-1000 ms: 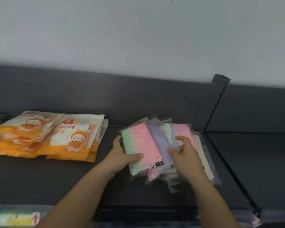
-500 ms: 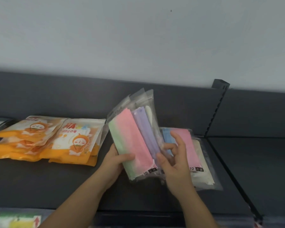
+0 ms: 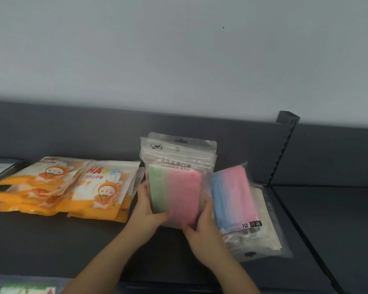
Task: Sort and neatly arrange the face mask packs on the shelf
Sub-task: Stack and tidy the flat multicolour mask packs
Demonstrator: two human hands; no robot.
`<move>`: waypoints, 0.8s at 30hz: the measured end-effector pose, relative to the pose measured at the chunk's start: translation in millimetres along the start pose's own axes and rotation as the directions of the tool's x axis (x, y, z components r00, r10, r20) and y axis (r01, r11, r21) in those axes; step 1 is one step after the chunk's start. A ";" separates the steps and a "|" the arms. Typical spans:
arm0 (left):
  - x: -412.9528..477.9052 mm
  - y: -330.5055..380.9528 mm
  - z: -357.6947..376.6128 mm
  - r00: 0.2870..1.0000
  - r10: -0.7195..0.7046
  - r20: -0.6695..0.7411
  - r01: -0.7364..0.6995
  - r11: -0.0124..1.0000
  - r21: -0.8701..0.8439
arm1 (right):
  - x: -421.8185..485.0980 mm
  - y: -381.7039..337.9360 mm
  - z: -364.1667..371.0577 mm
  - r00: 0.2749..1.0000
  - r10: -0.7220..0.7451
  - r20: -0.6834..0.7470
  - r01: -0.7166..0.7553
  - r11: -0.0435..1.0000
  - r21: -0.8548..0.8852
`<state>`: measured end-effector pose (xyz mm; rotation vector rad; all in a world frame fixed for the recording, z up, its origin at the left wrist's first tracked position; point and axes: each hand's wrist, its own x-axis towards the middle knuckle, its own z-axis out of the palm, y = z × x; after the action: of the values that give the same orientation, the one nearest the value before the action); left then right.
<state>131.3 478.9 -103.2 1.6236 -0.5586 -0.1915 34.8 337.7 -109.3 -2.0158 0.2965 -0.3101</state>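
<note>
Backing dark shelf (image 3: 43, 240), plain pale wall (image 3: 179, 49).

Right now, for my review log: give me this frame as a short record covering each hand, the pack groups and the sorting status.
left hand: grips the left edge of the held stack
right hand: grips the stack's lower right edge
held stack: clear packs held upright, green-pink pack in front
blue-pink pack: lies flat to the right, on top of pale packs
orange packs: overlapping pile at the left of the shelf
status: sorting unfinished, piles uneven
</note>
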 end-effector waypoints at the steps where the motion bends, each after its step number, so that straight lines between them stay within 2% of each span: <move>1: -0.5 -1.0 0.1 1.000 -0.012 0.007 0.012 1.000 0.029 | 1.5 1.0 1.9 1.000 0.017 -0.012 -0.017 1.000 0.005; 7: -0.1 -0.9 -8.9 0.985 -0.170 -0.028 0.172 0.983 0.058 | 8.5 -10.4 -7.3 1.000 0.014 0.016 -0.015 0.998 0.058; 9: 0.4 0.7 -8.9 0.960 -0.279 -0.040 0.278 0.960 -0.011 | 10.8 -15.5 -22.9 0.997 -0.014 -0.073 0.014 1.000 0.008; 11: 2.4 2.5 -7.6 0.920 -0.391 -0.028 0.388 0.918 -0.076 | 16.4 -16.1 -44.3 0.971 -0.044 -0.237 -0.005 0.979 -0.204; 13: 6.6 2.2 -6.6 0.875 -0.482 0.045 0.483 0.861 -0.158 | 21.0 -10.7 -65.3 0.932 0.012 -0.362 -0.205 0.842 -0.500; 14: 7.9 2.6 -5.7 0.848 -0.521 0.093 0.529 0.824 -0.205 | 21.4 -6.5 -73.9 0.913 0.116 -0.390 -0.340 0.745 -0.574; 15: 8.9 3.0 -4.4 0.820 -0.555 0.143 0.572 0.785 -0.236 | 21.2 -1.8 -80.3 0.889 0.237 -0.393 -0.441 0.679 -0.587; 16: 9.6 2.7 -2.8 0.793 -0.583 0.177 0.609 0.756 -0.241 | 20.8 1.9 -85.2 0.866 0.325 -0.381 -0.496 0.663 -0.561; 18: 11.0 -0.9 0.9 0.763 -0.615 0.200 0.647 0.731 -0.219 | 19.2 7.8 -90.3 0.846 0.370 -0.384 -0.530 0.670 -0.521; 21: 14.6 -4.2 1.7 0.747 -0.634 0.201 0.665 0.714 -0.218 | 16.4 7.9 -94.3 0.819 0.233 -0.524 -0.533 0.645 -0.547; 22: 15.2 -3.7 1.1 0.742 -0.638 0.205 0.670 0.708 -0.224 | 14.7 7.2 -95.6 0.806 0.167 -0.568 -0.509 0.684 -0.522; 24: 14.6 -2.5 0.0 0.739 -0.634 0.226 0.673 0.700 -0.238 | 11.5 6.9 -99.6 0.768 0.059 -0.637 -0.370 0.854 -0.367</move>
<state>144.5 472.2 -102.7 1.4458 -0.0007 -0.8848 10.9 248.0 -70.9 -2.2762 1.1135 -0.8058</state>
